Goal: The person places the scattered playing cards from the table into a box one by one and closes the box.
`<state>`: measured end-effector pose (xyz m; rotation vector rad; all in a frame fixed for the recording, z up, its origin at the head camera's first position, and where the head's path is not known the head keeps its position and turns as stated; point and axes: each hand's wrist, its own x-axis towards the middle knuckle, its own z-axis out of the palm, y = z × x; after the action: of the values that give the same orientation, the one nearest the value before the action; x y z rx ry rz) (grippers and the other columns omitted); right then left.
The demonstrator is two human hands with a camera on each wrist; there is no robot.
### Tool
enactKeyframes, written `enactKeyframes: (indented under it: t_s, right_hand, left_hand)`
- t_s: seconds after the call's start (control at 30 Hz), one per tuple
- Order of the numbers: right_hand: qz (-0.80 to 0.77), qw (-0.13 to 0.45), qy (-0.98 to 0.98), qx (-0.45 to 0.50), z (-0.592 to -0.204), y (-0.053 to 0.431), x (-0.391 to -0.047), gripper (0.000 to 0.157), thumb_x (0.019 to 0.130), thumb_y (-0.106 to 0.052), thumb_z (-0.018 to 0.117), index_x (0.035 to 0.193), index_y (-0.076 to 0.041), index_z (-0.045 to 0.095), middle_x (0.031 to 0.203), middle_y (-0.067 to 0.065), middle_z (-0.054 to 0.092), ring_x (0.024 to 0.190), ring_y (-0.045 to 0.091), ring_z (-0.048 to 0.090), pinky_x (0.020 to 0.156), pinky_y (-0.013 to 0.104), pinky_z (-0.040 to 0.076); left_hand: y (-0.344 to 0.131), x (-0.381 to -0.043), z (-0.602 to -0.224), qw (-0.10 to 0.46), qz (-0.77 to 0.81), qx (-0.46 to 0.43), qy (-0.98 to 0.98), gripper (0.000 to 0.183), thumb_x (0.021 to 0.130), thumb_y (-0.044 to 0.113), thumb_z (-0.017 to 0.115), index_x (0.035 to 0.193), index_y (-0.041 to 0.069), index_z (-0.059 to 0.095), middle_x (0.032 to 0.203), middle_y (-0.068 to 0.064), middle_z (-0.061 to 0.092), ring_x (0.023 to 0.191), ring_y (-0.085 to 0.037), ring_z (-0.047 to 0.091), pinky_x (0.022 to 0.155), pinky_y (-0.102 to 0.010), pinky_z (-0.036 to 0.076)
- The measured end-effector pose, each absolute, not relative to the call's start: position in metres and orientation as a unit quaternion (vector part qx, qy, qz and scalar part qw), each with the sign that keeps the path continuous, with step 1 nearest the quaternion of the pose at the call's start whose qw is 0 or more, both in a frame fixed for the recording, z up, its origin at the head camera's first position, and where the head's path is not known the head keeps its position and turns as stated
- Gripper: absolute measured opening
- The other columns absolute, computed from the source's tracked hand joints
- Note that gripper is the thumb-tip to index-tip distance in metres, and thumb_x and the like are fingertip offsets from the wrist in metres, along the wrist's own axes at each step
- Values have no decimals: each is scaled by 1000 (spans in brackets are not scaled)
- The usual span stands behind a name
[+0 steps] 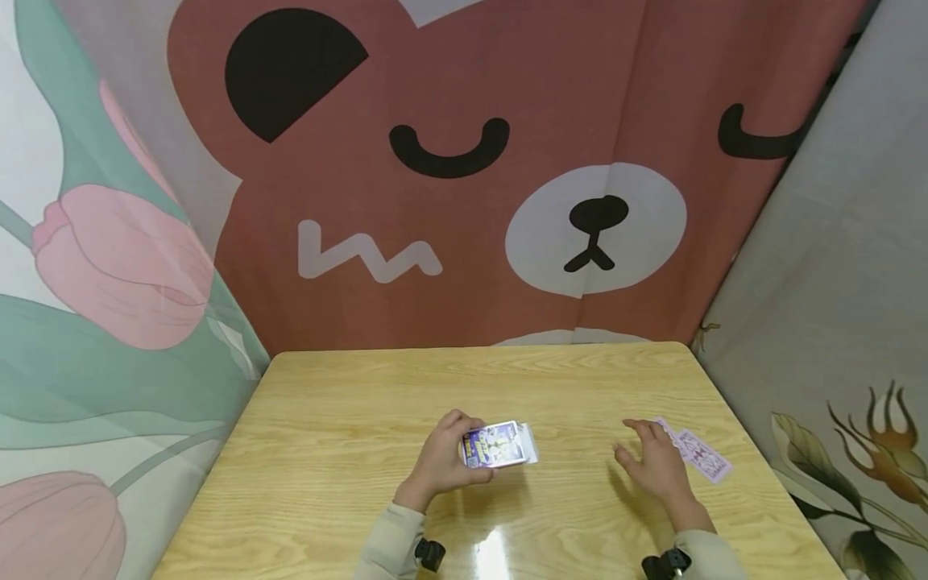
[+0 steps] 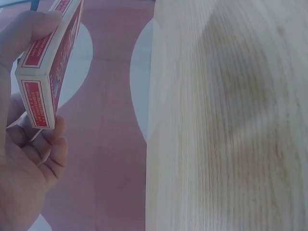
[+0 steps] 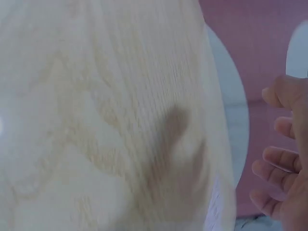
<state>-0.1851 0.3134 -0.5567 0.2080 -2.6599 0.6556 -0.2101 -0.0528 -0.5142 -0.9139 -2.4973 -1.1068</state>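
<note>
My left hand (image 1: 441, 456) grips a playing card box (image 1: 495, 446) over the left part of the table, thumb on one side and fingers on the other. A pale flap sticks out at the box's right end in the head view. Red and white printed sides of the card box (image 2: 38, 102) show in the left wrist view. My right hand (image 1: 658, 466) hovers above the table with fingers loosely bent and apart, holding nothing. Just right of it lie playing cards (image 1: 705, 457) with pink-purple patterned backs, overlapping and partly hidden by the hand.
Both hands are over a light wood-grain table (image 1: 348, 403). A brown bear-print curtain (image 1: 341, 177) hangs along its far edge. Floral cloths stand at the left (image 1: 123, 266) and right (image 1: 812, 322).
</note>
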Motion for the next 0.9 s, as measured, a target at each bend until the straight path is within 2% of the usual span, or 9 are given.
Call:
enactKeyframes:
  t_s: [0.17,0.43,0.57,0.9]
  right_hand:
    - [262,138,-955,22,-560,332,-187,52,84,-21,65,126,3,48,121,33,41,100,51,45,70,64,37]
    - [253,110,-961,-17,-567,357,-192,59,83,-21,66,128,8,43,119,38,38,96,52,46,70,62,39]
    - [264,76,-961,-46,-572,365,-196,66,83,-20,65,130,13,35,120,42,33,102,57,38,74,63,38]
    - [257,7,-957,-132,-575,374,-198,85,83,-36,63,135,18,23,124,43,23,108,60,24,79,68,29]
  left_hand:
    - [-52,-211,-517,133,-376,-317,-861,63,50,31,86,104,8,65,94,6,52,81,-7,49,73,-23,45]
    - [-51,-210,-517,131,-376,-316,-861,63,50,32,86,105,8,65,95,6,52,82,-7,49,73,-23,45]
    - [-52,-211,-518,134,-376,-317,-860,62,50,32,86,104,8,65,94,7,52,81,-7,49,72,-22,45]
    - [-53,-212,-517,133,-374,-320,-860,63,50,32,85,105,8,65,95,7,51,82,-7,49,73,-22,45]
